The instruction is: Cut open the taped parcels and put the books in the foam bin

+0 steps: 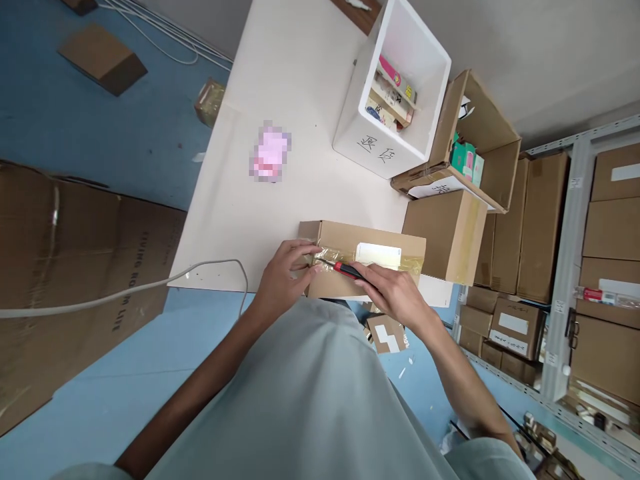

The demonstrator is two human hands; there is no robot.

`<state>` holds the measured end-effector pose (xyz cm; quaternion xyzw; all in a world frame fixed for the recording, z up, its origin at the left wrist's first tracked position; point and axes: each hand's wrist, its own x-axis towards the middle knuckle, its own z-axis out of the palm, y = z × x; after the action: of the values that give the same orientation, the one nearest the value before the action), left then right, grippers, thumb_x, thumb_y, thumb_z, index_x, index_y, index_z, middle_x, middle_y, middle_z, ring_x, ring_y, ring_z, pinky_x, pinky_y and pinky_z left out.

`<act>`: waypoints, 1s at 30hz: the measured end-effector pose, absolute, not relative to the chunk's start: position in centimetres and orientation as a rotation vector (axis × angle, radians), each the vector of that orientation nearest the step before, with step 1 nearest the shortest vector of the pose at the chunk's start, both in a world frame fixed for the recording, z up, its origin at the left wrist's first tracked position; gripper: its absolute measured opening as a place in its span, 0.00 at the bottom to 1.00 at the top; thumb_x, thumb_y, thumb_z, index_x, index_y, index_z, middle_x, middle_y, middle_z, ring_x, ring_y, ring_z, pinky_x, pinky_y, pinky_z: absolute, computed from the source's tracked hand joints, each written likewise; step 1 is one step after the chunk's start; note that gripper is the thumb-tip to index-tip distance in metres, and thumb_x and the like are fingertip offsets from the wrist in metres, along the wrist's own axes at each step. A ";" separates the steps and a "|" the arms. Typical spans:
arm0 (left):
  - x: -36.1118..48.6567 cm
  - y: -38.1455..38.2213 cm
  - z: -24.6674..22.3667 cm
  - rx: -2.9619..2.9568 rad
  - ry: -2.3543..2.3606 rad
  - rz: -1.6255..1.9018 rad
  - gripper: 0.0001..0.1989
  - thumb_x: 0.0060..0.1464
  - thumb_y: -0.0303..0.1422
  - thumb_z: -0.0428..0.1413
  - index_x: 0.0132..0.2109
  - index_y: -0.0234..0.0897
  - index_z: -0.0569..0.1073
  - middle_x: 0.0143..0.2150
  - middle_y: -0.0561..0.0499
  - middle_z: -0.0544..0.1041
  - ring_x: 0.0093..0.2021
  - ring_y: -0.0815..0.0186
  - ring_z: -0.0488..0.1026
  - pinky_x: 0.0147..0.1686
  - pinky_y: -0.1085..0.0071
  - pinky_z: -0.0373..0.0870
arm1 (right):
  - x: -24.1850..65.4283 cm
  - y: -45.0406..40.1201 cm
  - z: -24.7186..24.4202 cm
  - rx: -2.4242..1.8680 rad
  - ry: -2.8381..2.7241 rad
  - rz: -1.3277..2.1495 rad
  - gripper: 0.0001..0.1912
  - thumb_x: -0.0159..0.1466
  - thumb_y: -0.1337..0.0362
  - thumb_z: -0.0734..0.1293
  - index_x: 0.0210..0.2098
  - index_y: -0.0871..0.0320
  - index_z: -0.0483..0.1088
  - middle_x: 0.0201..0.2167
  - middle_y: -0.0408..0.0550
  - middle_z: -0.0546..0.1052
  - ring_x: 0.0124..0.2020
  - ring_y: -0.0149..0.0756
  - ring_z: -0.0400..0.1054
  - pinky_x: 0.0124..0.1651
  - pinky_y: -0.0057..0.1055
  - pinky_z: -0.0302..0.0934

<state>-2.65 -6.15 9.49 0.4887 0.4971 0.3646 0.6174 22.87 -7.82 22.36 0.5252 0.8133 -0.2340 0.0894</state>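
Note:
A taped cardboard box point(345, 235) with a white label point(379, 255) lies near the front edge of the white table. My left hand point(289, 272) grips its left end, fingers and thumb curled near the end of the clear tape point(330, 255). In my right hand point(393, 291) is a red-and-black utility knife point(346, 269), closed in the fingers. The knife points left, with its thin metal tip at the tape close to my left fingertips.
Right of the box stand another taped carton point(440, 233), an open carton point(493, 170) and a white foam box point(345, 127) holding small packages. A blurred pink item point(271, 152) lies on the table point(220, 213). A grey cable point(125, 293) crosses at left; shelves point(565, 267) stand at right.

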 end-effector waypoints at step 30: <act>-2.7 -5.8 9.8 1.110 1.163 0.806 0.17 0.63 0.43 0.65 0.57 0.47 0.85 0.63 0.45 0.77 0.65 0.51 0.80 0.64 0.50 0.86 | 21.8 -5.3 27.2 1.076 1.977 -0.263 0.45 0.72 0.81 0.60 0.85 0.52 0.55 0.50 0.55 0.85 0.45 0.43 0.78 0.35 0.33 0.64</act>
<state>-2.72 -5.76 9.84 0.4832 0.5062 0.3507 0.6223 21.80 -5.28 27.17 0.4301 0.7902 -0.1053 0.4238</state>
